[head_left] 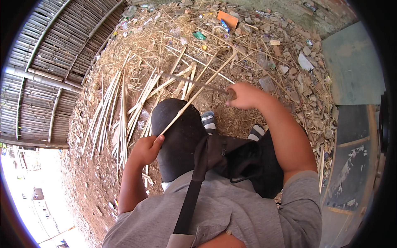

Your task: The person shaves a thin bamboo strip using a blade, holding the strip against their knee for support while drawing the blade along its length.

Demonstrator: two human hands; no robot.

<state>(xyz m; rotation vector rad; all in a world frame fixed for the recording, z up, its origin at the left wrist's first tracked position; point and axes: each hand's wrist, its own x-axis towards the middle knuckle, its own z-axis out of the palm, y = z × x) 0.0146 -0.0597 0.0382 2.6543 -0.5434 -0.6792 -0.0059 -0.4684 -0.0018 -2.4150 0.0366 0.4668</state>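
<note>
My left hand (145,149) grips the lower end of a split bamboo strip (186,106), thumb laid along it. The strip slants up and away to the right, passing over my dark-clad left knee (168,124). In my closed right hand (246,96) is a knife with a long, thin, dark blade (187,79). Its blade points left and crosses the strip in view; I cannot tell whether they touch. Beyond and left of the knee, several pale bamboo strips (142,97) lie in loose bunches on the ground.
Dry straw, brick rubble (293,78) and plastic litter cover the ground ahead. A bamboo slat wall (49,49) stands at the left, a grey-green panel (351,62) at the right. An orange flat piece (228,19) lies far off. My sandalled feet (210,122) are below my hands.
</note>
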